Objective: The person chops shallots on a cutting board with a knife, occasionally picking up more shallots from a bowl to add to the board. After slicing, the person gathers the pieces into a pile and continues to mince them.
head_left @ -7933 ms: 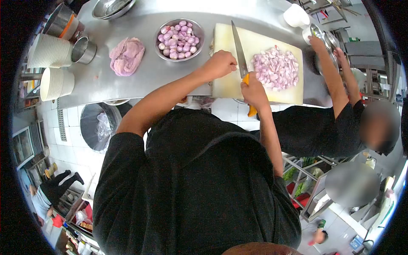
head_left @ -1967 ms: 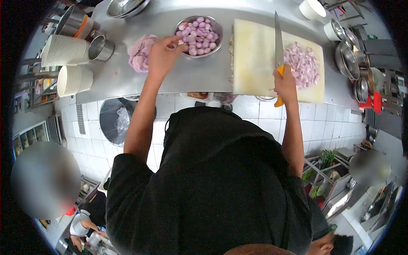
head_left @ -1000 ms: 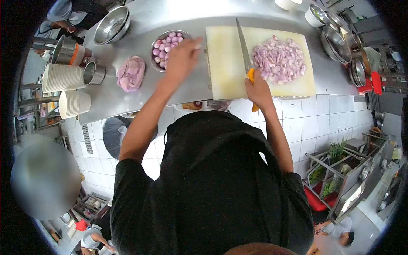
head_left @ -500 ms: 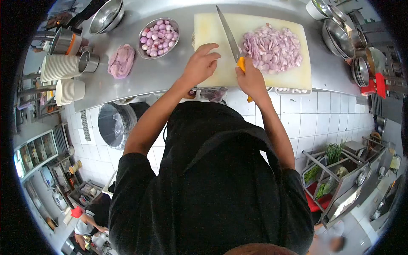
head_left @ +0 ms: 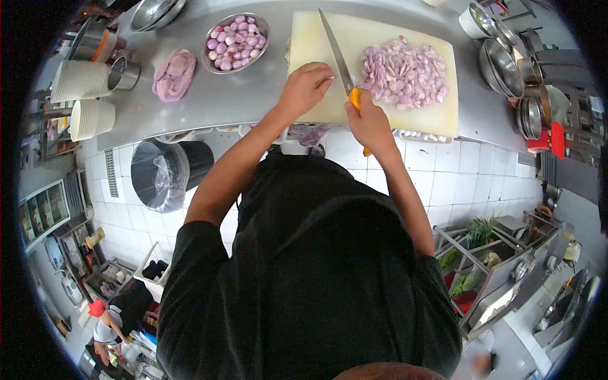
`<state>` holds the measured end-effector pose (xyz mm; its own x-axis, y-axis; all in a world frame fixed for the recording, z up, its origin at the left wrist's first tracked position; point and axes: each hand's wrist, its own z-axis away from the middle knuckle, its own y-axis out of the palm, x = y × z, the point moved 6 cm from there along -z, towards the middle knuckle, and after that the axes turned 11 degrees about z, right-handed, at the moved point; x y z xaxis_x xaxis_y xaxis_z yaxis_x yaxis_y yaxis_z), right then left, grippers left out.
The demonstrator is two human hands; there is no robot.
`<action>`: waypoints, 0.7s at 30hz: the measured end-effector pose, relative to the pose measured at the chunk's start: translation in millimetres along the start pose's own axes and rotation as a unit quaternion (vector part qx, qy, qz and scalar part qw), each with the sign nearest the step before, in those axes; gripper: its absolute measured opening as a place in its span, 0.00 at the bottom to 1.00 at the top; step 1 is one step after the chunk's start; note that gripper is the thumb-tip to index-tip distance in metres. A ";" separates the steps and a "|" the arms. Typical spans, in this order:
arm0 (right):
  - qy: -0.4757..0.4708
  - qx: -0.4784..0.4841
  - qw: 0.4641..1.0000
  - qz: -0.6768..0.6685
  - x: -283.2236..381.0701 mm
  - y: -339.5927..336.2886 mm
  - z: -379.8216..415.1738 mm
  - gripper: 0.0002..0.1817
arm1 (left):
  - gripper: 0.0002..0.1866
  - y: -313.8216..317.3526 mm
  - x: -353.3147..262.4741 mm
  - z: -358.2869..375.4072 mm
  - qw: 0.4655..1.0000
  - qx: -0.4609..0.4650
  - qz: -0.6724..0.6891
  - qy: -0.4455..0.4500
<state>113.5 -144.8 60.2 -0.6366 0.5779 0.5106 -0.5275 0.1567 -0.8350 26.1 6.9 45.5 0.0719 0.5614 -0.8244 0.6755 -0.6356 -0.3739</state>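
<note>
My right hand (head_left: 367, 120) is wrapped round the yellow handle of a long kitchen knife (head_left: 336, 50). Its blade lies over the white cutting board (head_left: 310, 38), the tip pointing to the far edge. On the board's right half, beside the knife, is a heap of sliced shallots (head_left: 405, 73). My left hand (head_left: 306, 90) is over the board's near left part, left of the blade, fingers curled together. A small pale spot shows at its fingertips; I cannot make out what it is. A steel bowl of whole peeled shallots (head_left: 237, 43) stands left of the board.
A pinkish bundle (head_left: 174, 75) lies on the steel counter (head_left: 209, 104), near stacked white tubs (head_left: 92, 120). Steel bowls (head_left: 500, 66) stand at the right end. Below are a dark bin with a plastic liner (head_left: 161, 174) and a rack of greens (head_left: 484, 259). Another person (head_left: 111, 323) is at lower left.
My left hand's fingers have drawn together from a looser, spread pose. My right hand still grips the knife, shifted slightly. The whole view has moved a little.
</note>
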 end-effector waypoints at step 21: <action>0.043 0.090 0.994 0.039 27.5 -15.9 -11.0 0.16 | 0.08 2.7 13.1 4.9 0.999 -0.019 -0.025 -0.006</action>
<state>110.5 -122.6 85.2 -0.6336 0.6497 0.4200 -0.5752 -0.0325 -0.8174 25.3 9.9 31.6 0.0285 0.5848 -0.8107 0.7054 -0.5864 -0.3982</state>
